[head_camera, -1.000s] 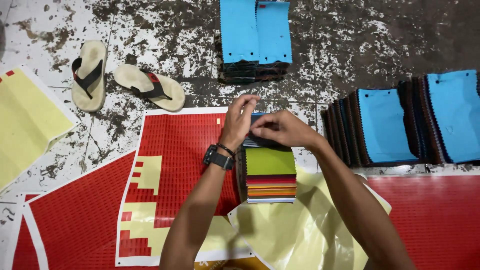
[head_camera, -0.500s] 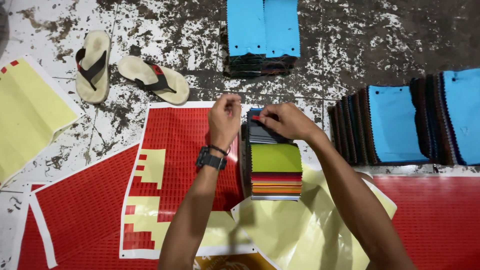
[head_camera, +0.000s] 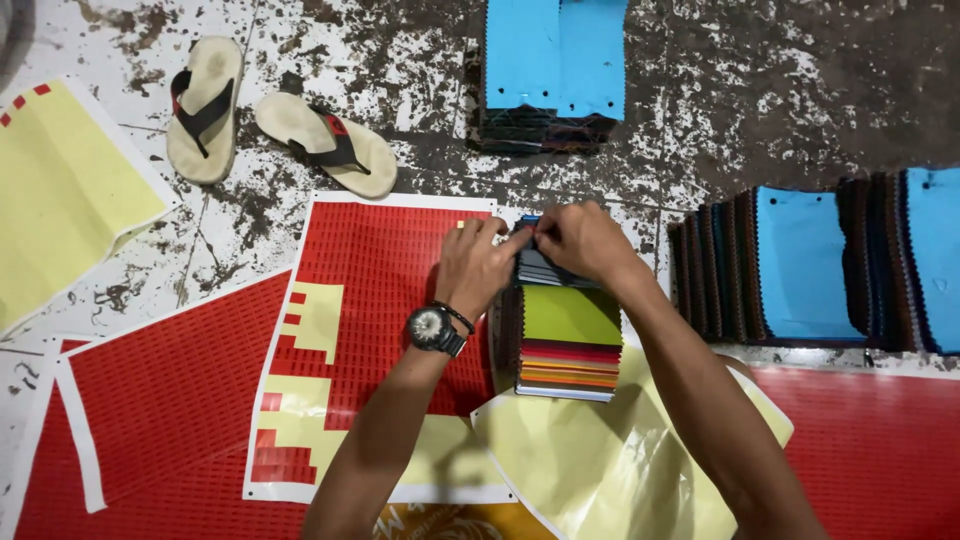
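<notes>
A stack of coloured fabric swatches (head_camera: 570, 340), green on top with red, orange and dark layers below, lies on the floor in front of me. Both hands meet at its far end. My left hand (head_camera: 478, 265), a black watch on its wrist, pinches something small at the top edge of the stack. My right hand (head_camera: 580, 240) presses its fingertips against the same spot. What the fingers pinch is too small to make out. A red sticker sheet (head_camera: 380, 260) with yellow bare patches lies under my left hand.
Two sandals (head_camera: 270, 125) rest at the upper left. Swatch stacks with blue covers sit at the top (head_camera: 552, 70) and right (head_camera: 830, 265). More red sheets (head_camera: 170, 390) and yellow backing paper (head_camera: 600, 480) cover the stained floor.
My left hand has moved right from the red sheet to join my right hand at the stack's top edge. The view has shifted slightly.
</notes>
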